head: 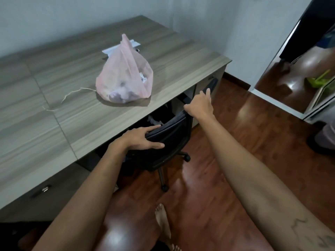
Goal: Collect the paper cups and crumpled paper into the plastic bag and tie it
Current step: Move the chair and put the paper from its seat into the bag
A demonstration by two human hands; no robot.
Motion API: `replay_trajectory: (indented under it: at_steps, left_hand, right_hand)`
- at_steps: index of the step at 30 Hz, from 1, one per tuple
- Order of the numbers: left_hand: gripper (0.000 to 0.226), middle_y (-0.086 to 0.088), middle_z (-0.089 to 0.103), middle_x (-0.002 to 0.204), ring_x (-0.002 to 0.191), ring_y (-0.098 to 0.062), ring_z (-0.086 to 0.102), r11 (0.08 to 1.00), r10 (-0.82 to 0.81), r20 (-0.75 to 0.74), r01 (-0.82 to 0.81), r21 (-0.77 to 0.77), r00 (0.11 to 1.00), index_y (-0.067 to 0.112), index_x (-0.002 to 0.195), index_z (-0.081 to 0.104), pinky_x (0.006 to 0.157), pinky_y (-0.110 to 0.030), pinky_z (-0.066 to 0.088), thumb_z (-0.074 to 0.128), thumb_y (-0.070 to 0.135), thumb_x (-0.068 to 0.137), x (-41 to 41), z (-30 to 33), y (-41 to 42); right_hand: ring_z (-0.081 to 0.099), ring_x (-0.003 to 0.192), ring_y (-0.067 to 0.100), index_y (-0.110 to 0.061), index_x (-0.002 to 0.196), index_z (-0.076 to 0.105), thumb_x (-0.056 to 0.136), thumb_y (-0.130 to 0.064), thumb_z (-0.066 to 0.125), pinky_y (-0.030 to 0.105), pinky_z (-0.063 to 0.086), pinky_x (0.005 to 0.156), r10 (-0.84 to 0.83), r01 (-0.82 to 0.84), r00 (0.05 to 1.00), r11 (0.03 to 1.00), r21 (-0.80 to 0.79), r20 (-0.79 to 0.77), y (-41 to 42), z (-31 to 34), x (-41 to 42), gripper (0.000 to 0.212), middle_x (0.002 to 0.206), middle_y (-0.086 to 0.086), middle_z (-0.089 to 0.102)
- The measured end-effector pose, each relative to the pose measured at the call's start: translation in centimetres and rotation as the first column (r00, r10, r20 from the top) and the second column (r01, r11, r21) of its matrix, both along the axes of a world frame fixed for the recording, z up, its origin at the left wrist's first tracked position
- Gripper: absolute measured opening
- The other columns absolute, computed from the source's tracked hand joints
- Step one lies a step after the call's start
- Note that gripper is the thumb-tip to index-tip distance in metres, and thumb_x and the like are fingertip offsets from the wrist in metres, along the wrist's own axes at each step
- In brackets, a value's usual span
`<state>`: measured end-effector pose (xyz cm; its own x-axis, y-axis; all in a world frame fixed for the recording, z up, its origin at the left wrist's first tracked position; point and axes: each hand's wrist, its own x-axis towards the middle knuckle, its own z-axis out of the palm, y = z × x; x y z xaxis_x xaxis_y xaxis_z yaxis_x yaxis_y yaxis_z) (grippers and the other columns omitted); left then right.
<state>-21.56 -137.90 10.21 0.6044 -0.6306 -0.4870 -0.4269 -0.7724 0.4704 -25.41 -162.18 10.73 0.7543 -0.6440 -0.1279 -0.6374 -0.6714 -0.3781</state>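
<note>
Low in the frame, both hands grip the black chair's backrest [168, 131], left hand [143, 139] at centre, right hand [200, 105] right of centre, probably steering it under the counter [54, 84]. Beyond, upper centre, the filled plastic bag [125, 77] stands on the counter, neck gathered.

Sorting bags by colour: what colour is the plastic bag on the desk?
Translucent pale pink; the plastic bag shows in the head view.
</note>
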Motion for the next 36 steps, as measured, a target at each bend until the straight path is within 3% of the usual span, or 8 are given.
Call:
replay_trajectory:
  at_steps: [7,12,15,23,28,30,33,36]
  left_hand:
    - [0.068,-0.003,0.057,0.139,0.121,-0.028,0.057,0.992,-0.126,0.175,0.12,0.045,0.976,0.06,0.143,0.026,0.096,-0.039,0.047,0.056,0.071,0.083,-4.8,-0.5,-1.1]
    - [0.069,0.015,0.059,0.074,0.096,-0.022,0.063,0.986,-0.168,0.144,0.167,0.014,0.975,0.054,0.148,0.025,0.08,-0.033,0.045,0.055,0.067,0.087,-9.6,-0.5,-1.7]
    - [0.073,0.023,0.052,0.064,0.098,-0.021,0.062,0.976,-0.21,0.131,0.215,-0.021,0.969,0.05,0.151,0.022,0.076,-0.031,0.038,0.055,0.065,0.088,-12.5,-0.3,-1.9]
    - [0.088,0.018,0.055,0.07,0.084,-0.012,0.052,0.954,-0.291,0.067,0.295,-0.057,0.954,0.038,0.156,0.014,0.081,-0.029,0.036,0.058,0.067,0.085,-17.5,-0.4,-2.8]
    - [0.093,0.01,0.058,0.076,0.096,-0.017,0.059,0.943,-0.324,0.048,0.327,-0.065,0.945,0.037,0.156,0.014,0.083,-0.03,0.04,0.054,0.075,0.081,-18.5,-0.2,-3.0]
    - [0.095,0.002,0.064,0.098,0.102,-0.019,0.059,0.941,-0.334,-0.005,0.333,-0.056,0.943,0.04,0.155,0.016,0.082,-0.03,0.041,0.052,0.08,0.078,-17.8,0.0,-2.8]
    - [0.096,-0.001,0.049,0.147,0.137,-0.019,0.045,0.946,-0.323,-0.133,0.317,-0.064,0.937,0.047,0.15,0.026,0.109,-0.037,0.038,0.054,0.087,0.068,-15.6,0.2,-2.4]
    - [0.093,0.0,0.049,0.147,0.137,-0.018,0.045,0.951,-0.309,-0.147,0.302,-0.07,0.94,0.045,0.147,0.037,0.109,-0.042,0.042,0.055,0.087,0.066,-12.8,0.8,-2.0]
  right_hand:
    - [-0.003,0.152,0.021,-0.003,0.126,0.06,0.089,-0.035,0.065,0.04,0.028,0.117,-0.035,0.034,0.999,0.999,-0.016,-0.034,-1.1,-0.1,-4.4,0.049,0.162,0.006,0.021]
    - [-0.004,0.152,0.019,-0.002,0.137,0.051,0.088,-0.038,0.066,0.039,0.022,0.118,-0.053,0.053,0.998,0.998,-0.021,-0.016,-1.7,-0.3,-8.9,0.062,0.162,0.004,0.021]
    - [-0.002,0.152,0.023,-0.001,0.135,0.053,0.089,-0.043,0.064,0.036,0.013,0.121,-0.047,0.045,0.998,0.997,-0.056,-0.038,-2.0,-0.8,-11.4,0.064,0.16,0.009,0.026]
    - [0.01,0.151,0.029,0.001,0.112,0.068,0.083,-0.047,0.063,0.042,0.005,0.123,-0.16,0.154,0.986,0.982,-0.106,-0.055,-2.3,-2.2,-15.4,0.056,0.152,0.02,0.037]
    - [-0.001,0.151,0.031,-0.003,0.115,0.067,0.086,-0.043,0.063,0.048,0.007,0.122,-0.206,0.194,0.977,0.965,-0.176,-0.054,-1.3,-1.6,-16.4,0.05,0.159,0.014,0.028]
    - [-0.005,0.151,0.033,-0.007,0.116,0.067,0.086,-0.046,0.063,0.054,0.002,0.121,-0.232,0.211,0.967,0.96,-0.183,-0.107,-0.7,-1.1,-16.1,0.049,0.161,0.013,0.023]
    - [-0.007,0.151,0.035,-0.009,0.119,0.064,0.086,-0.05,0.061,0.061,-0.008,0.116,-0.251,0.215,0.949,0.958,-0.189,-0.19,0.4,-0.4,-14.3,0.054,0.16,0.017,0.022]
    - [-0.005,0.151,0.036,-0.004,0.122,0.06,0.087,-0.048,0.06,0.059,-0.006,0.118,-0.168,0.14,0.968,0.978,-0.157,-0.187,1.4,-0.1,-11.1,0.056,0.159,0.019,0.024]
